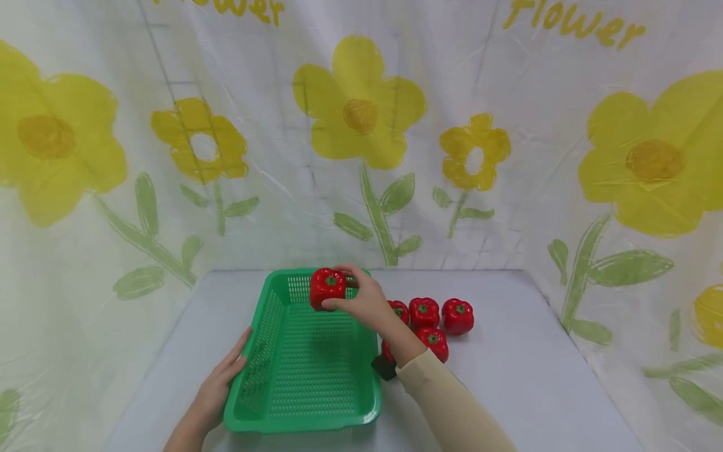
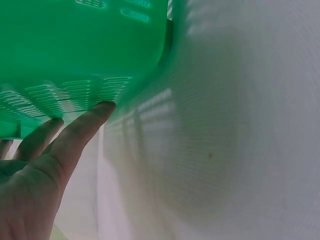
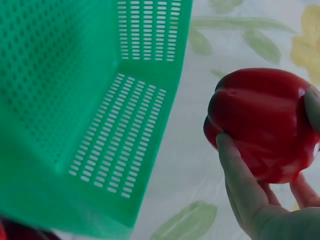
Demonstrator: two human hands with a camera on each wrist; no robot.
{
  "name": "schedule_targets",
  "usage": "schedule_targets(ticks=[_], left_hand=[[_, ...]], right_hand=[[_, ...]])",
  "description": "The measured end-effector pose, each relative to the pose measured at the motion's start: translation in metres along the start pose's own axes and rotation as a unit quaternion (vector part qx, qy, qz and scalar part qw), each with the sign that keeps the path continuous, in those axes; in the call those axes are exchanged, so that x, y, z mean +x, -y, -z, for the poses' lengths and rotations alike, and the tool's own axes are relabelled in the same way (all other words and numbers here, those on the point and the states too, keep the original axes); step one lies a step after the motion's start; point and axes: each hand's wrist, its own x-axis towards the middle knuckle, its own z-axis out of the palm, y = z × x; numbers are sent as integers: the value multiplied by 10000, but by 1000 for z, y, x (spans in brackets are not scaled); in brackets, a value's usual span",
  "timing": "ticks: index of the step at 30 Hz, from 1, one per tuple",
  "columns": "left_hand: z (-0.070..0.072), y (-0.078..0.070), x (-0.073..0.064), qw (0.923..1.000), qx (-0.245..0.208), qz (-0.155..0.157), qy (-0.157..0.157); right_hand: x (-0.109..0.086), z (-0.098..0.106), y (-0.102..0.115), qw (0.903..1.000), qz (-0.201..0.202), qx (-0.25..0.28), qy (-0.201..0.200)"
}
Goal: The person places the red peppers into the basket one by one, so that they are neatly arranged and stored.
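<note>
A red bell pepper is held up over the far part of a green plastic basket. My right hand grips it from the right, thumb on the near side. In the right wrist view, fingers and thumb wrap the glossy pepper, apart from the perforated basket wall. My left hand rests along the basket's left side. The left wrist view has its extended fingers touching the slotted outer wall. Nothing lies on the visible basket floor.
Several more red bell peppers stand on the white table right of the basket, some partly hidden by my right forearm. A dark block sits at my right wrist. Behind the table hangs a flower-printed curtain.
</note>
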Motion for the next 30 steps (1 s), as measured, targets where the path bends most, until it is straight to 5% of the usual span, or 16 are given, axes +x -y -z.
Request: schedule_targets(ticks=[13,30], left_hand=[[4,-3,-2,10000,2,-25,-9],[2,0,1,9996,-254,58,70]], right_hand=[[33,-29,9,9996,179,202,-73],[61,-72,-19,9974,-509,-231,-465]])
